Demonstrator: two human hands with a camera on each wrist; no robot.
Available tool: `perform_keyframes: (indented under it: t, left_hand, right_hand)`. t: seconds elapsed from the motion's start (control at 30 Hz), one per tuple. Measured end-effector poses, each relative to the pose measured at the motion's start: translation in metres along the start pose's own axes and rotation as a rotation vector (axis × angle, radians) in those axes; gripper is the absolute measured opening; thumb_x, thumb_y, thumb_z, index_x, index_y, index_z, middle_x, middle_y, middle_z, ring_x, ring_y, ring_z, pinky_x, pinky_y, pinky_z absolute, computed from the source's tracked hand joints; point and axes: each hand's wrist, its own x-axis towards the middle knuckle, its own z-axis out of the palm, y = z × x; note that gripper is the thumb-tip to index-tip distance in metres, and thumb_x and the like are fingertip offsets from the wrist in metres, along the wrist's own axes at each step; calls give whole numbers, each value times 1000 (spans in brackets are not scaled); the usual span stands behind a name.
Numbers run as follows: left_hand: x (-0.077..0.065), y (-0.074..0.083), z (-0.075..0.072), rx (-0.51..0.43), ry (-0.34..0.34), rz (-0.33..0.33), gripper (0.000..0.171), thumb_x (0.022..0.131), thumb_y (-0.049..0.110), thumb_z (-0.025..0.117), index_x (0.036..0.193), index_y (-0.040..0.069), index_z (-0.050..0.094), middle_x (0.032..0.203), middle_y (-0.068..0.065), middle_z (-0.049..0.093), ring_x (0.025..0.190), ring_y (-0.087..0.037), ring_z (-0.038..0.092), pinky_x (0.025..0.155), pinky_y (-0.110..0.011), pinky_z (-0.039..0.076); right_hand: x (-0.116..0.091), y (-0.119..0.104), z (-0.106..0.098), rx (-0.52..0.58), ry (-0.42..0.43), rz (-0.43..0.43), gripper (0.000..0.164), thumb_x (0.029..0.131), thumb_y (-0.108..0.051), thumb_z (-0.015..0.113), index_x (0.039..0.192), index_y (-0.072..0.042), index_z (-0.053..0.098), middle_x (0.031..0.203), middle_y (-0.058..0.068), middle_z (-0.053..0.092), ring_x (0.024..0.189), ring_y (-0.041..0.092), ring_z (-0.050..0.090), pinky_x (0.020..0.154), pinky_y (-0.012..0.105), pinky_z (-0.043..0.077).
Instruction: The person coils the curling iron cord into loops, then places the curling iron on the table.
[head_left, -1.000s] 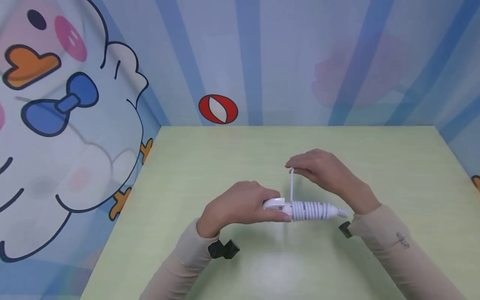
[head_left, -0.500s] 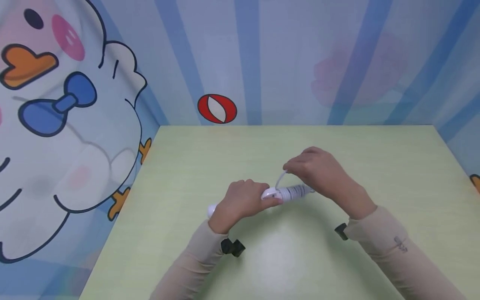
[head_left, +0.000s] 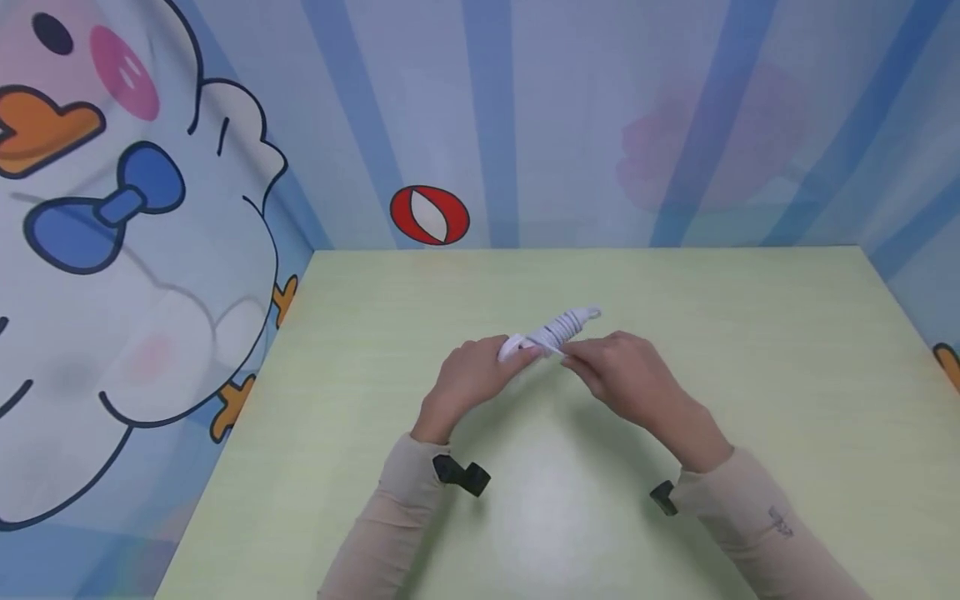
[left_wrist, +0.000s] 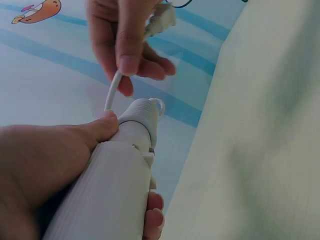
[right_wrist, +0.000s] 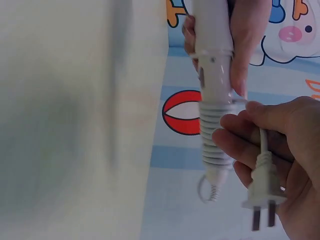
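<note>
My left hand (head_left: 468, 377) grips a white curling iron (left_wrist: 105, 185) round its body, the thumb lying along it. The iron points away and to the right in the head view. Its white cord (right_wrist: 215, 134) is wound in tight coils round the handle end. A small loop of cord stands out at the tip. Close beside the coils, my right hand (head_left: 637, 379) pinches the loose cord between thumb and fingers. A two-pin plug (right_wrist: 265, 184) hangs from that hand in the right wrist view. In the head view the plug is hidden.
Both hands are over a pale green table (head_left: 375, 308). Behind it rises a blue striped backdrop (head_left: 570, 125) with a printed red and white ball (head_left: 430, 215). A large cartoon bird (head_left: 165, 333) covers the left side. Black wrist cameras (head_left: 461, 475) sit on both sleeves.
The iron has swung from lying level to pointing up and right in the head view. My right hand has brought the cord from above the iron down to its near right side.
</note>
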Motion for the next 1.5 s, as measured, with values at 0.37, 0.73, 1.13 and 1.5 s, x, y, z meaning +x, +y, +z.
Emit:
perform_keyframes:
  t: [0.37, 0.73, 1.13, 1.5]
  left_hand:
    - [0, 0, -12, -167, 1, -8, 53, 82, 69, 44, 103, 23, 59, 79, -1, 59, 67, -17, 57, 55, -31, 46]
    - [-9, 8, -19, -310, -174, 81, 49, 81, 65, 51, 106, 23, 60, 86, -2, 60, 69, -20, 59, 56, -33, 49]
    - [-11, 4, -9, -242, -266, 268, 32, 81, 51, 63, 98, 24, 59, 81, 3, 60, 68, -15, 56, 59, -30, 48]
    - [-13, 5, -7, -173, -425, 445, 35, 74, 55, 68, 86, 24, 58, 71, 6, 55, 63, -9, 51, 55, -23, 41]
  right_hand:
    - [-22, -1, 18, 297, -112, 193, 20, 87, -17, 64, 105, -9, 68, 85, -4, 68, 59, 4, 47, 53, 22, 40]
    - [-23, 22, 37, 439, -28, 100, 17, 84, -15, 67, 100, -13, 70, 96, -5, 69, 83, 5, 63, 70, 29, 51]
    - [-26, 30, 43, 370, 35, 81, 25, 77, -4, 72, 100, -8, 62, 97, 4, 64, 93, 20, 61, 78, 39, 49]
    - [-16, 48, 22, 505, -204, -210, 26, 75, -3, 72, 98, -14, 68, 101, -1, 66, 94, 17, 57, 77, 36, 46]
